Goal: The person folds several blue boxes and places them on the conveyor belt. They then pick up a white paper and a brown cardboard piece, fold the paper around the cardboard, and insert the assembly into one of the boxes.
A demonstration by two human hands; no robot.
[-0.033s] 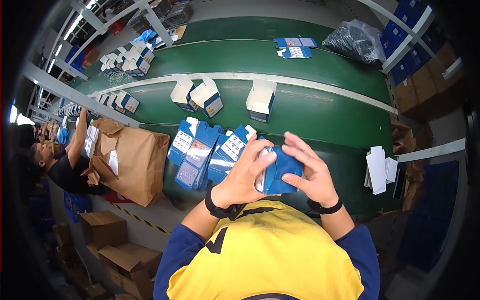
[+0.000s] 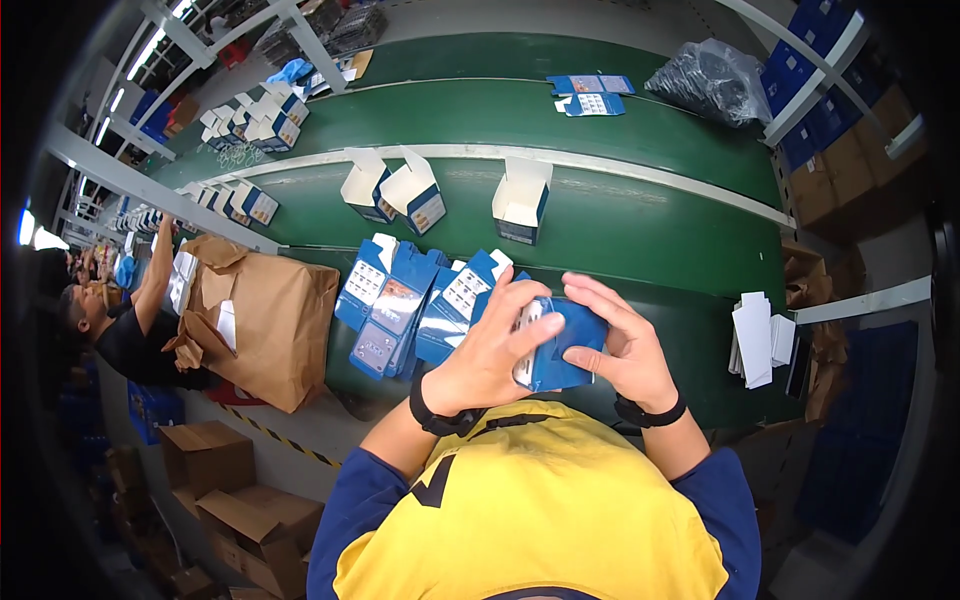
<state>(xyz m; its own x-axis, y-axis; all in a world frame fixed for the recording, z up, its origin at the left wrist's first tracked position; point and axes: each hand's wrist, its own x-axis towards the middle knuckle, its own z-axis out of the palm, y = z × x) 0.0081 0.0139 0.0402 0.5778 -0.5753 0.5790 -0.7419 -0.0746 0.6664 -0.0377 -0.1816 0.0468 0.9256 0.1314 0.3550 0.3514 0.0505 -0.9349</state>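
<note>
A blue cardboard box (image 2: pixel 572 348) is held in front of my chest between both hands. My left hand (image 2: pixel 487 352) wraps its left side, the thumb lying toward the blue face. My right hand (image 2: pixel 628 345) grips the right side, with the thumb on the blue face and the fingers along the far edge. Just left of my hands lie flat, unfolded blue cartons (image 2: pixel 388 322) in a stack, and more blue cartons (image 2: pixel 447 318) reach partly under my left hand.
Beyond, a box with its lid up (image 2: pixel 521 205) and two more open boxes (image 2: pixel 412 195) stand on the green conveyor (image 2: pixel 630 190). White cards (image 2: pixel 754 340) lie at right. A large brown paper bag (image 2: pixel 275 320) stands at left, near a co-worker (image 2: pixel 135 320). A filled plastic bag (image 2: pixel 712 85) sits at far right.
The box has turned slightly between my hands. My left thumb has shifted a little to the right over its blue face. The other things stay in place.
</note>
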